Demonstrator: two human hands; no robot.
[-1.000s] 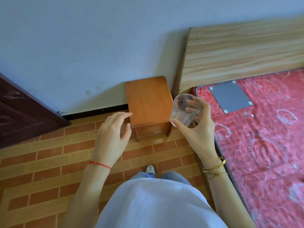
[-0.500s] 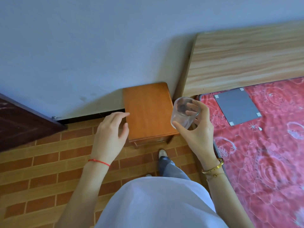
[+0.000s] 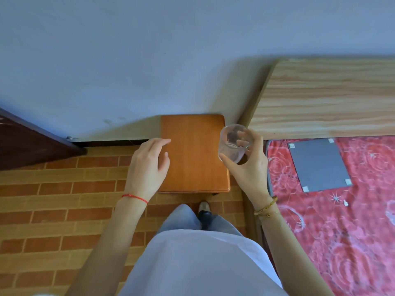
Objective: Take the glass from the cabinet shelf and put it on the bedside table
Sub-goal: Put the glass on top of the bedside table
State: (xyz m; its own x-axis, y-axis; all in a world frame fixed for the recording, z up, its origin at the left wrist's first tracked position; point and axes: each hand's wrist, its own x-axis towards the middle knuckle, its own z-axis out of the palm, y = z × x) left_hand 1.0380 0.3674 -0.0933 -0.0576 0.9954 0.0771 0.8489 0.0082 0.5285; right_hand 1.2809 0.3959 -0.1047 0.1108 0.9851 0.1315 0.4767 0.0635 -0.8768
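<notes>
We have the clear round drinking glass (image 3: 234,144) gripped in our right hand (image 3: 249,167), above the small orange-brown wooden bedside table (image 3: 193,154), right edge. Left hand (image 3: 147,165) open, empty, over its left edge. Red patterned mattress (image 3: 342,221) adjacent right.

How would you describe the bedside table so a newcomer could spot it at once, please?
Find the pale wooden headboard against the wall. Just left of it, on the brick-pattern floor, stands the bedside table. It is the only small orange-brown piece, its flat top bare.
</notes>
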